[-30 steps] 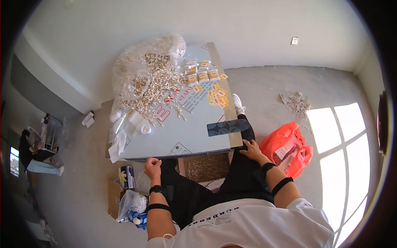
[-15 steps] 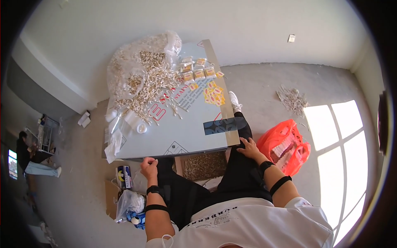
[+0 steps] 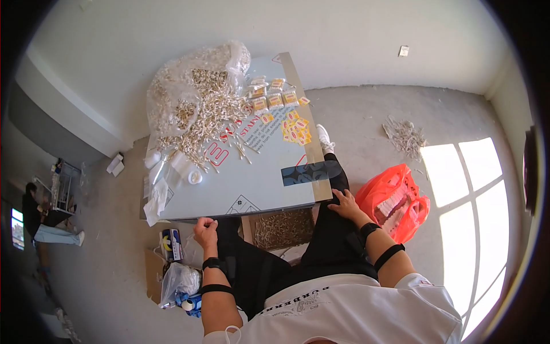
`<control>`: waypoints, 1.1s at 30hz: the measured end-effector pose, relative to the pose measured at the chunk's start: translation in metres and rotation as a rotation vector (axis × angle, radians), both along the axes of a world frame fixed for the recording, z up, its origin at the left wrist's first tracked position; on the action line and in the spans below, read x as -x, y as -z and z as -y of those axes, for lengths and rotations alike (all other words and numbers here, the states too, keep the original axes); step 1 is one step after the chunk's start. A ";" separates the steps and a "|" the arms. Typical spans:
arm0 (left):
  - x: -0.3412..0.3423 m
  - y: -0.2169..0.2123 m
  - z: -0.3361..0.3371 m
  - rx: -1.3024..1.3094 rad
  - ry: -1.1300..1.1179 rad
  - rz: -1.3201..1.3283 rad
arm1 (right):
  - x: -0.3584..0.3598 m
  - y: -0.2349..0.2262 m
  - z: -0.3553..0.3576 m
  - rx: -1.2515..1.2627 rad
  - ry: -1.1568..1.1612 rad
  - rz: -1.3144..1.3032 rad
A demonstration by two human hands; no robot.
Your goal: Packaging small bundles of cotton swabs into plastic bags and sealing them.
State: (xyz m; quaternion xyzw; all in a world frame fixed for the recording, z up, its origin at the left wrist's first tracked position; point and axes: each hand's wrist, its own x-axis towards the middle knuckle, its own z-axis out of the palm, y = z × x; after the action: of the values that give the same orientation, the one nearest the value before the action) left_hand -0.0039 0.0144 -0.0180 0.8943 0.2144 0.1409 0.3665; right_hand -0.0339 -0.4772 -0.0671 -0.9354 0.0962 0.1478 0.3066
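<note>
My left hand (image 3: 205, 231) is closed at the table's front edge, its fingers curled together; whatever may be inside them is hidden. On my right knee, beside the table's front right corner, rests my right hand (image 3: 345, 204), open with its fingers apart. A big clear plastic bag (image 3: 163, 86) lies at the back left of the table (image 3: 252, 183), and a heap of cotton swabs (image 3: 215, 112) spills out of it. Several small packs of swabs (image 3: 275, 101) stand to the right of the heap. Nearer me lie loose yellow and white cards (image 3: 296, 129).
Below the table edge, between my legs, sits a box of swabs (image 3: 283, 230). A red plastic bag (image 3: 387, 186) of packs stands on the floor at right, a cardboard box (image 3: 154, 275) at left. A white roll (image 3: 195, 177) lies on the table. Another person (image 3: 43, 218) sits far left.
</note>
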 end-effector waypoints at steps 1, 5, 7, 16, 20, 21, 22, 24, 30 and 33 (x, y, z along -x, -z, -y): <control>0.000 0.001 0.000 0.007 0.006 -0.005 | 0.000 0.001 0.000 0.002 -0.004 0.014; 0.003 0.002 -0.005 -0.052 -0.013 0.019 | -0.001 -0.005 -0.002 -0.018 -0.021 0.030; -0.001 -0.007 0.003 -0.086 0.075 -0.103 | -0.002 -0.014 0.005 0.025 -0.085 -0.042; -0.036 -0.028 0.045 0.065 0.282 0.105 | -0.099 -0.156 0.004 -0.477 -0.265 -0.225; -0.062 -0.021 0.073 -0.180 0.275 0.214 | -0.186 -0.161 -0.049 -0.755 0.037 0.113; -0.064 -0.020 0.079 -0.176 0.275 0.208 | -0.209 -0.160 -0.063 -0.763 0.093 0.159; -0.065 -0.017 0.083 -0.250 0.221 0.233 | -0.234 -0.158 -0.077 -0.772 0.146 0.203; -0.067 -0.014 0.085 -0.333 0.172 0.278 | -0.283 -0.155 -0.098 -0.664 0.205 0.326; -0.069 -0.018 0.089 -0.314 0.211 0.272 | -0.387 -0.135 -0.121 -0.019 -0.101 0.595; -0.068 -0.020 0.087 -0.281 0.208 0.223 | -0.413 -0.137 -0.131 0.171 -0.367 0.476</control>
State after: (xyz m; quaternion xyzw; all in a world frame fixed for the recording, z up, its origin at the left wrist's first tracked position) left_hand 0.0639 -0.0726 0.0017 0.9328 0.0573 0.2289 0.2723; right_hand 0.3793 -0.3462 0.0698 -0.9679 -0.1365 -0.0309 0.2088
